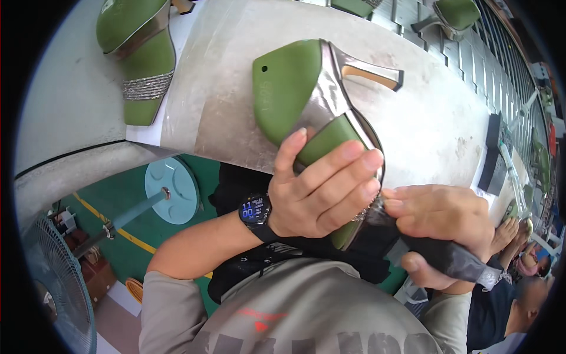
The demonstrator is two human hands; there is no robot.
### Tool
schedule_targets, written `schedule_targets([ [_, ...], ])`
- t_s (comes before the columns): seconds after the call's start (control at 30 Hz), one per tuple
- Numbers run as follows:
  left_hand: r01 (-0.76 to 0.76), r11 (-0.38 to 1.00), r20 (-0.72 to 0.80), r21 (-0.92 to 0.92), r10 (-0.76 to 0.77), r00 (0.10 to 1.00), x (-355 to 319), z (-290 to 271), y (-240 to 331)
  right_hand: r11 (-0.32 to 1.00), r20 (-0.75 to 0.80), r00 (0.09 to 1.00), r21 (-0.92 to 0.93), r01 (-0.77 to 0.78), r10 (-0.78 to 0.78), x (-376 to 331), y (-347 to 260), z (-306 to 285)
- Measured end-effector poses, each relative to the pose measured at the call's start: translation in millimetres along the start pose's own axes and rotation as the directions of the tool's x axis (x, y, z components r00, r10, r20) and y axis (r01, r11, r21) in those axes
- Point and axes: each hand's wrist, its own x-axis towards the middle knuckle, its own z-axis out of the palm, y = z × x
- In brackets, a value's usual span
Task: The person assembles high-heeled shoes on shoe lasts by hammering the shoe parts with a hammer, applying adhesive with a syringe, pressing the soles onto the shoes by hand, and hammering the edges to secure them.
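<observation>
A high-heeled sandal in shiny pewter [330, 103] lies on its side, fitted on a green shoe last [283, 88], partly over the worktable's near edge. My left hand [324, 197] is closed around its front part, fingers across the last and the sole edge. In my right hand [445, 218] is a tool with a thick black-wrapped handle [439, 253]. Its working end meets the sandal's glittery toe strap [370, 211]; fingers hide that end, so its kind is unclear. The heel [374, 74] points to the right, away from both hands.
Another sandal on a green last [144, 59] rests at the left. Beyond the pale worktable [436, 112], a slatted metal conveyor [460, 65] carries more lasts. A black block [492, 153] stands at right, near another person [513, 295]. A fan [59, 283] and blue disc [171, 190] are lower left.
</observation>
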Motion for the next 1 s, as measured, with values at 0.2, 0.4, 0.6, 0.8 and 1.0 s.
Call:
schedule_targets([
  [0.2,-0.115,0.986,0.118,0.124,0.100,0.988,-4,-7,-7,1.000,-0.038,0.999,-0.002,0.026,-0.026,-25,-8,30],
  [0.4,-0.160,0.982,0.082,0.100,0.152,0.985,-8,2,-12,0.973,-0.027,0.981,0.134,-0.187,0.192,-69,-5,50],
  [0.6,-0.147,0.981,0.034,0.125,0.144,0.989,-7,3,-11,0.932,-0.565,0.798,0.363,0.012,0.210,-76,-29,36],
  [0.8,-0.143,0.982,0.045,0.125,0.139,0.989,-6,1,-14,0.931,-0.388,0.870,0.312,-0.187,0.305,-31,-8,45],
  [1.0,-0.114,0.985,0.021,0.131,0.113,0.993,-8,3,-12,0.898,-0.395,0.813,0.291,-0.331,0.428,3,-4,22],
])
